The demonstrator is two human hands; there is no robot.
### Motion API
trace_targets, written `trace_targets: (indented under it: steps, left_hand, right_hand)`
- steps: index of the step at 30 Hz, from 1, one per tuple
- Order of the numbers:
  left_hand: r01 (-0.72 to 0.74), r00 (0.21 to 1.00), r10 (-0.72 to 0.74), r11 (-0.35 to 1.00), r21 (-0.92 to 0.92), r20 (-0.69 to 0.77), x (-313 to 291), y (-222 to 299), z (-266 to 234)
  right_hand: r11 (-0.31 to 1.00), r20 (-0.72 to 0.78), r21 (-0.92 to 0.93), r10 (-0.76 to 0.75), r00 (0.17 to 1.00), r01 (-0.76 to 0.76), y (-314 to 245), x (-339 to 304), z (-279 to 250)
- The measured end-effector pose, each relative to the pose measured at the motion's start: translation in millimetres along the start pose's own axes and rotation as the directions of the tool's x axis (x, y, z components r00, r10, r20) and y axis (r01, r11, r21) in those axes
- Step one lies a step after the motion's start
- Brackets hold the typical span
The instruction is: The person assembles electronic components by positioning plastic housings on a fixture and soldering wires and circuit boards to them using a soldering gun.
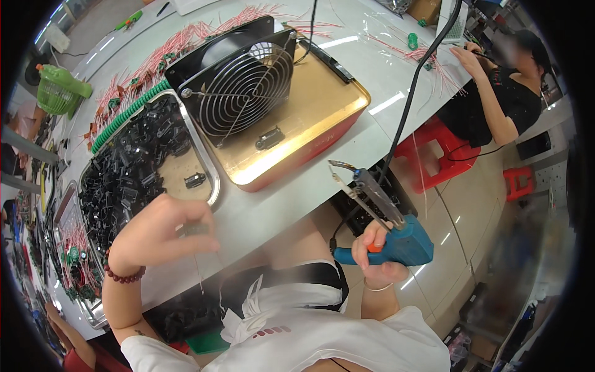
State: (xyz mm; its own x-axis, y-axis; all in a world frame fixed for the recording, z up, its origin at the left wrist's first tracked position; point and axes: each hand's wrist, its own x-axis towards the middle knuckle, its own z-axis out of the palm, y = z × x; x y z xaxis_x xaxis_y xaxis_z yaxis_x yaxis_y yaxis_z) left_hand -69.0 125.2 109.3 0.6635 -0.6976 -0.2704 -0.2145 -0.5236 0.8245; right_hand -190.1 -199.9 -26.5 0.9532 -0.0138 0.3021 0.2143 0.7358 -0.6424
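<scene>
Left hand, eight o'clock: pinching small blurred grey part | right hand, four o'clock: gripping blue plastic soldering gun | advisable: steady part, bent metal tip clear

Blue soldering gun, orange trigger, dark metal barrel, held in right hand, tilted, tip pointing up-left, black cord at the handle end. Small greyish part in left hand's fingers, blurred, details unclear; thin pinkish wire hanging below, slanted.
</scene>
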Motion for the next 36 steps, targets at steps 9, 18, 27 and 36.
trace_targets:
  steps: [9,18,27,36]
  left_hand:
    - [-0.107,0.906,-0.07,0.916,-0.386,-0.418,15.7,12.5,6.8]
    - [-0.261,0.816,0.184,0.963,-0.064,-0.548,37.8,2.0,24.4]
    - [-0.229,0.786,0.181,0.973,-0.008,-0.591,56.6,-2.3,31.4]
    - [-0.129,0.811,0.16,0.987,0.095,-0.562,54.4,7.7,29.5]
  right_hand:
    - [0.912,-0.027,-0.401,-0.108,0.994,0.088,-8.6,11.7,2.1]
    - [0.796,0.048,-0.587,-0.153,0.987,0.152,-2.6,17.1,8.3]
    - [0.783,0.049,-0.597,-0.184,0.982,0.177,2.1,23.0,13.4]
    - [0.788,0.01,-0.602,-0.151,0.989,0.126,3.0,28.5,10.3]
